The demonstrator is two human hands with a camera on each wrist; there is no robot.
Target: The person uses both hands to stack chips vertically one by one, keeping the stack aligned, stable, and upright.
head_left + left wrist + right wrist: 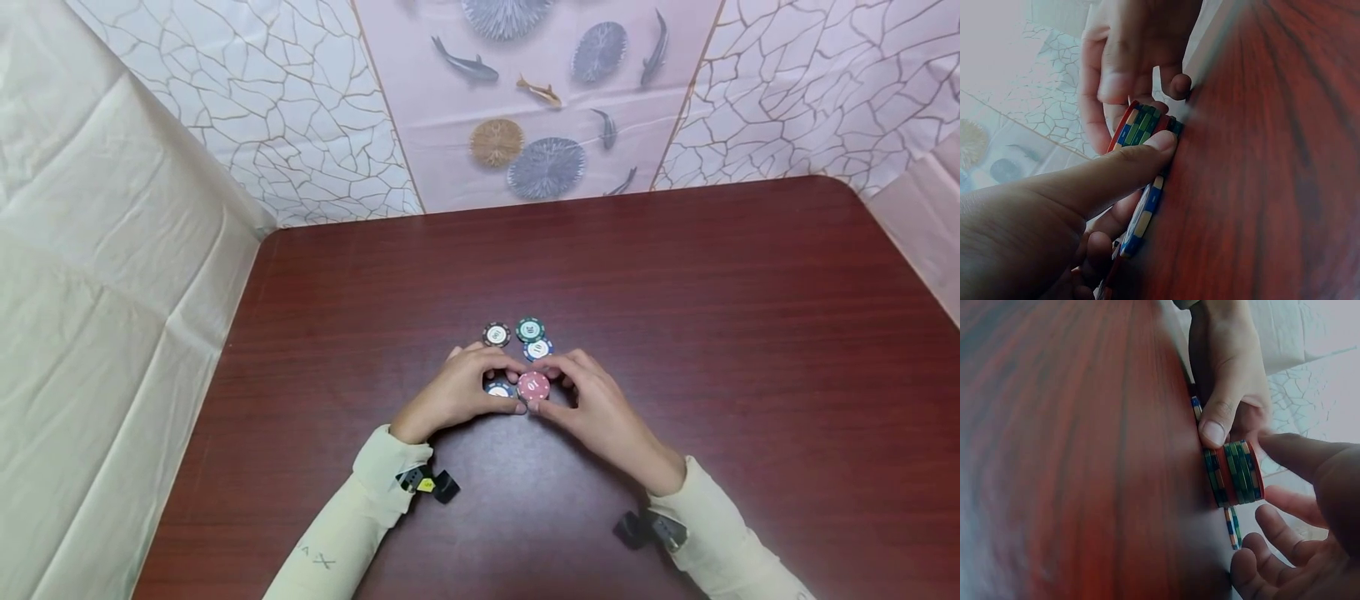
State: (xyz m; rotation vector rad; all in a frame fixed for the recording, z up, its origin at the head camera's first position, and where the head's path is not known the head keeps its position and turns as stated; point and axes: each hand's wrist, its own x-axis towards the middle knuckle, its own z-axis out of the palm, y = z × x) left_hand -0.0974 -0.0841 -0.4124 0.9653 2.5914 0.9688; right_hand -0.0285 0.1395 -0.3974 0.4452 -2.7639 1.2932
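A stack of poker chips [1236, 478] in red, green and blue stands upright on the table, topped by a red chip [533, 386] marked 10. My left hand [461, 385] holds the stack low on its side, thumb at the near edge and fingers at the far one. With thumb and index finger, my right hand [600, 408] pinches the red top chip at its rim; its other fingers hang loosely curled. Inside the curve of the left hand lies a blue chip [499, 389], partly hidden by that hand.
Behind the hands lie a black chip [497, 334] marked 100 and a green chip [530, 329], which touches a blue-and-white chip [537, 349]. The dark red wooden table [720, 333] meets a patterned cloth [322, 108] at the back.
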